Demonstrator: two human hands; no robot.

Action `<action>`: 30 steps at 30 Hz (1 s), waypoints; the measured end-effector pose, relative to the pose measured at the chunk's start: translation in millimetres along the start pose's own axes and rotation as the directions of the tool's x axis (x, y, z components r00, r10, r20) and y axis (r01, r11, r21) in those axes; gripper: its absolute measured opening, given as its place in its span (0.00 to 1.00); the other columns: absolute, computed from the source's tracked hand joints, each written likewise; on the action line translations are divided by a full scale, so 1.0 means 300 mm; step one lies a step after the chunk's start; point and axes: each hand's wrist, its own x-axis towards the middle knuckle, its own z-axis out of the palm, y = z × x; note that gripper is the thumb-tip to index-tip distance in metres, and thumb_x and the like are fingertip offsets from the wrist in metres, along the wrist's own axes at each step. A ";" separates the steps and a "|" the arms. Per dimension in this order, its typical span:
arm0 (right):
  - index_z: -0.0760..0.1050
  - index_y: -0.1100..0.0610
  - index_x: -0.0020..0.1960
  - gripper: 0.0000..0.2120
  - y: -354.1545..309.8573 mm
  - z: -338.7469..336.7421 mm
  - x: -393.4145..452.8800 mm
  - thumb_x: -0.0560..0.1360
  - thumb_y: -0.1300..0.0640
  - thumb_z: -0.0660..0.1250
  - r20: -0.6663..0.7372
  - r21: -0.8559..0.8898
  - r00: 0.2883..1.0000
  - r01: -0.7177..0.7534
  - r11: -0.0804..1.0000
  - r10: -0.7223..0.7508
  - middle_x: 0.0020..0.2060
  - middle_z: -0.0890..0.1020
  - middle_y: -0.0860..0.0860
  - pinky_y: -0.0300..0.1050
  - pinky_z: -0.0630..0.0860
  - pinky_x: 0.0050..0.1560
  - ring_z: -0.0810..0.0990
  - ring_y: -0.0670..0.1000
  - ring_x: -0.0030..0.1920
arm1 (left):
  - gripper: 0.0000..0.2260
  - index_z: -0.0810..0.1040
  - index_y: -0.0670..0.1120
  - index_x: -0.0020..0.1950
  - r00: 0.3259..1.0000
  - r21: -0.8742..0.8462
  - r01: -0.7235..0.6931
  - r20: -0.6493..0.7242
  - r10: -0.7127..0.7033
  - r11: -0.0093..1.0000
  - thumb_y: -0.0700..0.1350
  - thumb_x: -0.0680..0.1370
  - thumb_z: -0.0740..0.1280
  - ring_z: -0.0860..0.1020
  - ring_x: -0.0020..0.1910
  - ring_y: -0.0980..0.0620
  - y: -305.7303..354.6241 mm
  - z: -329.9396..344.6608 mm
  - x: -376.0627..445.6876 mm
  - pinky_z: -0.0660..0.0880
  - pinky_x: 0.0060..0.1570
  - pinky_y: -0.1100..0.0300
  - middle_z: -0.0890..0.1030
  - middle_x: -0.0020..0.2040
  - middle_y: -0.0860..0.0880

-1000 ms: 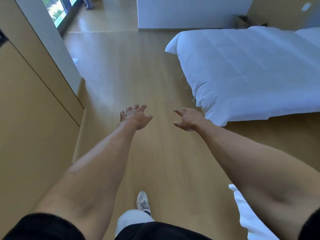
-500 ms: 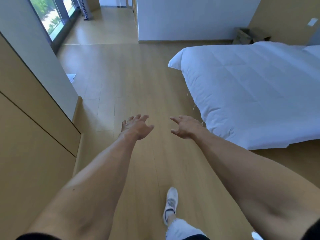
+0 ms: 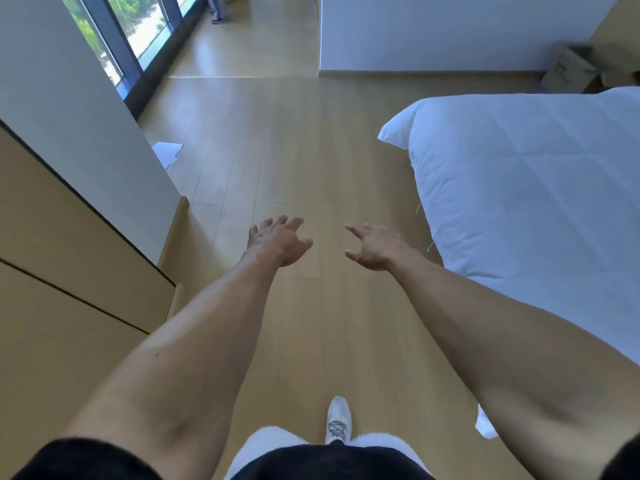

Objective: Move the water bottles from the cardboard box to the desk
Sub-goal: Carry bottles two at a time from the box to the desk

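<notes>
In the head view, both bare arms are stretched forward over the wooden floor [image 3: 294, 140]. The left hand [image 3: 278, 242] is seen just left of the frame's centre, its fingers spread and loosely bent, and nothing is held in it. The right hand [image 3: 375, 247] is seen just right of centre, apart from the left one, with fingers likewise spread and slightly curled around nothing. A cardboard box [image 3: 571, 69] is seen at the upper right, on the floor by the white wall, beyond the far edge of the bed [image 3: 536, 188]; its contents cannot be made out, and no bottles are visible. The bed, covered in white, fills the right side. A window [image 3: 138, 26] is seen at the upper left, and wooden cabinet panels [image 3: 62, 271] along the left edge. A white shoe [image 3: 338, 420] is seen at the lower centre.
</notes>
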 end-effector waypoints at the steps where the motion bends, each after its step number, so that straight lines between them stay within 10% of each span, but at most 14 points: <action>1: 0.46 0.42 0.81 0.32 0.017 -0.032 0.046 0.81 0.37 0.55 0.000 -0.004 1.000 -0.002 1.000 0.002 0.80 0.54 0.50 0.56 0.59 0.76 0.55 0.54 0.79 | 0.28 0.58 0.58 0.80 1.000 -0.003 -0.002 -0.003 0.002 1.000 0.63 0.81 0.56 0.57 0.79 0.44 0.007 -0.025 0.048 0.53 0.76 0.42 0.59 0.81 0.50; 30: 0.50 0.43 0.80 0.37 0.068 -0.769 1.387 0.77 0.41 0.64 -0.036 0.129 0.977 -0.206 0.970 0.212 0.77 0.62 0.51 0.57 0.65 0.72 0.61 0.55 0.76 | 0.32 0.57 0.58 0.80 0.977 0.020 -0.212 0.029 0.211 0.977 0.60 0.78 0.63 0.59 0.78 0.45 -0.060 -0.630 1.610 0.56 0.75 0.43 0.60 0.80 0.50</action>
